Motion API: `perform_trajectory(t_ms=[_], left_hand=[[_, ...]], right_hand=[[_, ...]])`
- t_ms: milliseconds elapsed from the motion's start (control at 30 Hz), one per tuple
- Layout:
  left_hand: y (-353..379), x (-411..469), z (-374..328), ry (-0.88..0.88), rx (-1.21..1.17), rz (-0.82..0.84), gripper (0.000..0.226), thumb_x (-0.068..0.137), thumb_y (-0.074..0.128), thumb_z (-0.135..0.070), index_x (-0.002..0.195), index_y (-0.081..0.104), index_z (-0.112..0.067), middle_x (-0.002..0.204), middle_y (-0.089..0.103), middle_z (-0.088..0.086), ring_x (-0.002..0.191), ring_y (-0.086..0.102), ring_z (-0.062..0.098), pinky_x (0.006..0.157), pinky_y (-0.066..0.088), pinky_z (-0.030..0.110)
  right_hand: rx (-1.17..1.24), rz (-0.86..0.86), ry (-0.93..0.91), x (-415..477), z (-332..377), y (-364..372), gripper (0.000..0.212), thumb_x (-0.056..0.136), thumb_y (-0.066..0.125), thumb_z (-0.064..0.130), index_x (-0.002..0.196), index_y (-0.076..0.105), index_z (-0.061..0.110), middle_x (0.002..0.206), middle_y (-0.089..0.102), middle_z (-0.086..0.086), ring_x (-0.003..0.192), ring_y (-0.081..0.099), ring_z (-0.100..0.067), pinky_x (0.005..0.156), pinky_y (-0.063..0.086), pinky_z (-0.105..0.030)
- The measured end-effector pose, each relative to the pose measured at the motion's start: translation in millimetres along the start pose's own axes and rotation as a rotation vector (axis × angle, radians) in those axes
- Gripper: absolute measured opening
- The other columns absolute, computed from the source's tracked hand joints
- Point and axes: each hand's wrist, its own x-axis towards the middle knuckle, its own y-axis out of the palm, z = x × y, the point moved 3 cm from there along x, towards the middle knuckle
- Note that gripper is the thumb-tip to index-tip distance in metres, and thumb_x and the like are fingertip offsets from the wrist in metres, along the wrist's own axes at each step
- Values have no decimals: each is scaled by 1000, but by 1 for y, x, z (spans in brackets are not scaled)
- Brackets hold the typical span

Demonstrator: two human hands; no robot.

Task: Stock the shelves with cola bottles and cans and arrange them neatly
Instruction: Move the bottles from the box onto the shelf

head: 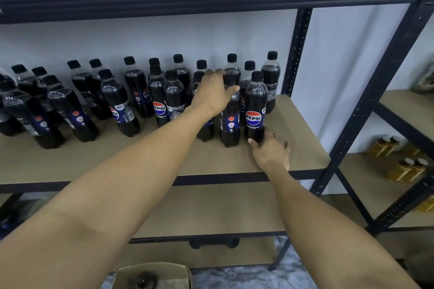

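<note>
A person faces a dark metal rack and reaches both bare arms to its wooden shelf (293, 148); cola bottles (115, 103) with black caps stand there in loose rows from the 9 o'clock end to the 3 o'clock end, labels turned every which way; the front strip of the board is bare. The right hand (272, 152) sits low at the base of the corner bottle (256, 105), at 3 o'clock in the front row; its grip pinches the foot between thumb and fingers, probably to turn the label forward or nudge the bottle into line. The left hand (215, 94) drapes over the tops of the bottles just at 9 o'clock from it, thumb stretched across the shoulder of the neighbouring bottle (229, 119); likely a steadying hold so nothing topples; whether that grip clamps or merely rests cannot be told, as the palm hides it. At 6 o'clock on the floor a cardboard box (152, 270) stands open; at 3 o'clock a second rack holds amber jars (408, 169).
</note>
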Motion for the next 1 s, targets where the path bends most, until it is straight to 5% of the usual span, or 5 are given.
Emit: perform_trajectory(t_ms=[300,400,533,833,1000], left_hand=[[4,-123,88,-92,169,99,37,97,56,-45,127,61,-24,122,51,1,101,63,28,88,53,43],[8,-165,156,-173,378,273,56,97,41,-62,140,53,-29,143,48,5,130,47,29,109,36,48],[0,-195,203,-174,378,266,77,91,11,-74,151,39,-36,163,28,-2,152,19,20,120,10,58],[-16,-272,227,-20,279,189,60,104,25,-59,159,15,-37,168,-2,-10,154,-11,11,123,-2,54],[-10,-361,300,-191,48,276,56,99,45,-49,149,45,-23,162,31,3,143,37,24,115,35,45]], right_hand=[[-212,73,12,-8,1,5,76,94,41,65,148,42,12,158,33,-19,151,21,-34,124,11,-52],[-322,138,-6,-17,4,9,84,95,28,69,155,32,10,165,20,-17,155,10,-32,124,8,-54],[-367,173,-57,-39,9,13,84,96,19,70,157,30,12,166,17,-15,155,7,-31,123,7,-56],[-166,73,-445,-166,65,49,62,100,38,59,152,41,25,165,26,-6,156,9,-27,124,11,-54],[10,221,-487,-249,86,126,57,101,46,49,152,42,23,158,38,-7,144,36,-26,116,35,-46]])
